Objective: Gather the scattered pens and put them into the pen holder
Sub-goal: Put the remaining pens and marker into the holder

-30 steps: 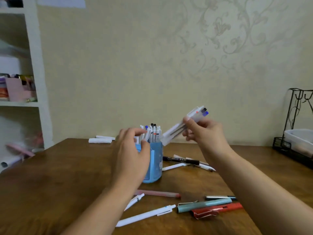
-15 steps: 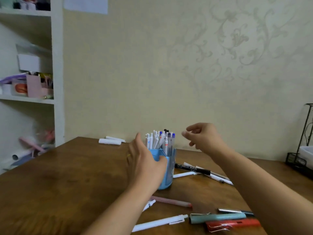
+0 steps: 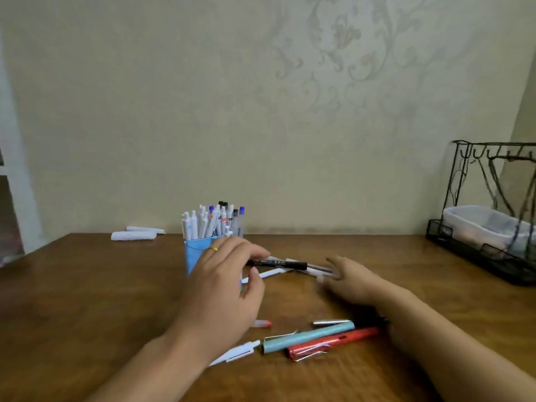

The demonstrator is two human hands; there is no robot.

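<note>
The blue pen holder (image 3: 197, 253) stands at the table's middle back, packed with several white pens (image 3: 214, 221). My left hand (image 3: 223, 288) is in front of it, fingers curled apart around the left end of a black pen (image 3: 281, 264) that lies across white pens (image 3: 271, 273). My right hand (image 3: 348, 280) rests low and open, with its fingertips at the right ends of those pens. Nearer me lie a teal pen (image 3: 307, 336), a red pen (image 3: 333, 342), a silver pen (image 3: 330, 322), a white pen (image 3: 240, 351) and a pink pen tip (image 3: 262, 323).
A black wire rack (image 3: 490, 256) holding a white tub (image 3: 484, 224) stands at the table's right edge. Two white paper rolls (image 3: 133, 235) lie at the back left by the wall. A white shelf post (image 3: 14, 175) is at the far left.
The bundle of pens from my right hand now stands in the holder. Both hands have dropped to the table, with the left off the holder and at the black pen.
</note>
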